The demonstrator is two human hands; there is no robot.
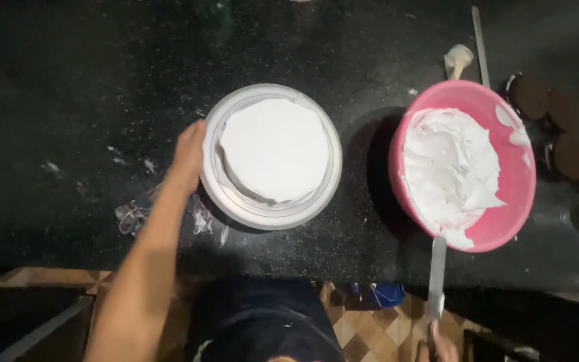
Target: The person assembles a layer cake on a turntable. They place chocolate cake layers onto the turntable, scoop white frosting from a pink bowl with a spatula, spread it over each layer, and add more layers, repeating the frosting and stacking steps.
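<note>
**One hand steadying the turntable, the other dipping the spatula for cream**

The left hand (189, 153) is resting at the nine o'clock edge of the white turntable (271, 158), fingers curled lightly against its rim rather than gripping it, probably to steady or turn the stand. On the turntable a cake (275, 149) is sitting, its top covered flat in white. At three o'clock from it, well apart, a pink bowl (519, 175) is holding whipped cream (449, 167) heaped to its left side. The right hand (437, 347), at the frame's six o'clock edge, is closed around the handle of a long palette knife (436, 273), whose blade tip is reaching into the bowl's six o'clock rim, where cream is spilling over. Dark round biscuits (549, 114) are lying at the bowl's two o'clock, on the black counter (68, 80).
</note>
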